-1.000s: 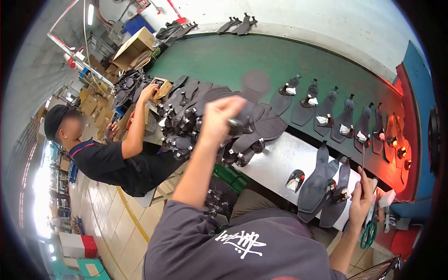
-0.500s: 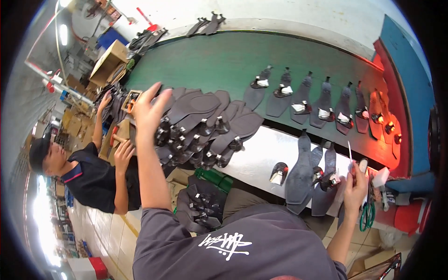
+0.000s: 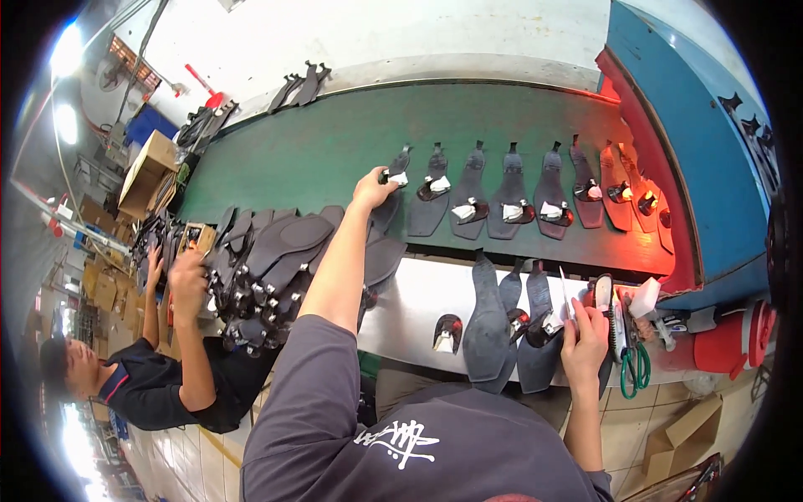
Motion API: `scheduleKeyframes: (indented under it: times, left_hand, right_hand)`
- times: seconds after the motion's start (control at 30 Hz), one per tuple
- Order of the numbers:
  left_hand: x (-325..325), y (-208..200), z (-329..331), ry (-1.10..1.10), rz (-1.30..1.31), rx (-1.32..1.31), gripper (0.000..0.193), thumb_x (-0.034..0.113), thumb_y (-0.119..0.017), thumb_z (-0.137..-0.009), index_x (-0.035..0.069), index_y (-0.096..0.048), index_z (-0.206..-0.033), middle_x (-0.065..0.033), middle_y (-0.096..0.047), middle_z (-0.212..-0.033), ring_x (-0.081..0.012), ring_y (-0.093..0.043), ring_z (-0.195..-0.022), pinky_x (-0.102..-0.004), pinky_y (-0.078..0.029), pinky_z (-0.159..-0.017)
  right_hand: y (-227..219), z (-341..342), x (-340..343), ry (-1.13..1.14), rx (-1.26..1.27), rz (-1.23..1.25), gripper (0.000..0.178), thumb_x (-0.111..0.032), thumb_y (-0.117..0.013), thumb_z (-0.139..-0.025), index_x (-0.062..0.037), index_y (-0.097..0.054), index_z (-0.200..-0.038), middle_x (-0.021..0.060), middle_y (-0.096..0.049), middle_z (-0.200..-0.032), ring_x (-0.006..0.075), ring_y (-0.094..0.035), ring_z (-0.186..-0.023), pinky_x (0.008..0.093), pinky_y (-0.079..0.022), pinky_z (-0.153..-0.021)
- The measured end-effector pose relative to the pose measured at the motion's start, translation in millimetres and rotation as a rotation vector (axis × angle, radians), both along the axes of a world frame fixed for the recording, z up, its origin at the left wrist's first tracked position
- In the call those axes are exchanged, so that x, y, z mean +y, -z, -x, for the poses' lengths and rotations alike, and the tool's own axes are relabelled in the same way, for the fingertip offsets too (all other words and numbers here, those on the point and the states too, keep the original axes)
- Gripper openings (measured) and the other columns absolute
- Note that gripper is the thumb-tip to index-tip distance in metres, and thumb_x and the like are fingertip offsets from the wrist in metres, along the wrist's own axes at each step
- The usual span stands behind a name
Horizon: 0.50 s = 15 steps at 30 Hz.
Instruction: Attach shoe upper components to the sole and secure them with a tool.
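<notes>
My left hand [image 3: 375, 187] reaches onto the green belt, fingers closed on a small black glossy piece with a white patch [image 3: 397, 178]. That piece lies on the leftmost dark shoe sole [image 3: 386, 211] of a row. Low on the right, my right hand [image 3: 585, 336] is closed on a thin pale stick-like tool [image 3: 564, 290], which points up. Beside that hand, several dark soles [image 3: 487, 330] lie over the front edge of the metal ledge. A loose black piece with a white patch [image 3: 447, 333] rests on the ledge to their left.
A heap of dark soles and black pieces [image 3: 276, 251] covers the left of the green belt [image 3: 335, 125]. A co-worker [image 3: 159, 376] stands at the far left. Right of my right hand are a brush [image 3: 604, 297], green-handled scissors [image 3: 636, 368] and a red container [image 3: 729, 339].
My left hand has gone from raised and open above the heap to the leftmost sole, closing on its black piece. My view has shifted. The right hand still holds the stick-like tool.
</notes>
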<state>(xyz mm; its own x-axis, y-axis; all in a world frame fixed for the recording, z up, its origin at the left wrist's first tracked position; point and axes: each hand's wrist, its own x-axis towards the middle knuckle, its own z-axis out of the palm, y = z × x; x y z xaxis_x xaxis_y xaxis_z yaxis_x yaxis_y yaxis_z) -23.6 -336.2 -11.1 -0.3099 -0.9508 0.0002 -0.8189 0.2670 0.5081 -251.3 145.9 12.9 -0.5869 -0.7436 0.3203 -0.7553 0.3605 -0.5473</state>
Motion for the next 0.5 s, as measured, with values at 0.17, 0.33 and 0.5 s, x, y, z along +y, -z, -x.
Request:
scheduleKeyframes:
  times: [0.17,0.33,0.5]
  left_hand:
    - [14,-16,9,0.020,0.176,-0.004,0.036,0.041,-0.071,-0.079,0.010,-0.069,-0.098,-0.0149,-0.070,-0.097,-0.0336,-0.065,-0.095,-0.0427,-0.049,-0.080]
    - [35,-5,0,0.048,0.098,-0.043,0.027,0.033,-0.073,-0.079,0.015,-0.069,-0.098,-0.0131,-0.068,-0.105,-0.0323,-0.063,-0.099,-0.0421,-0.049,-0.083]
    - [37,1,2,0.152,0.360,0.133,0.030,0.014,-0.076,-0.072,0.019,-0.072,-0.102,-0.0093,-0.058,-0.110,-0.0286,-0.059,-0.097,-0.0387,-0.050,-0.083]
  right_hand:
    - [-13,4,10,0.030,-0.036,0.002,0.038,-0.003,-0.064,-0.081,-0.0050,-0.063,-0.119,0.0150,-0.056,-0.108,0.0322,-0.053,-0.100,0.0396,-0.043,-0.090]
    - [-24,9,11,0.064,-0.033,0.075,0.037,-0.004,-0.064,-0.081,-0.0043,-0.064,-0.118,0.0147,-0.055,-0.109,0.0324,-0.051,-0.102,0.0404,-0.041,-0.091]
    - [-34,5,13,0.062,-0.035,0.126,0.035,-0.001,-0.064,-0.080,-0.0029,-0.065,-0.115,0.0143,-0.055,-0.108,0.0319,-0.052,-0.102,0.0396,-0.042,-0.090]
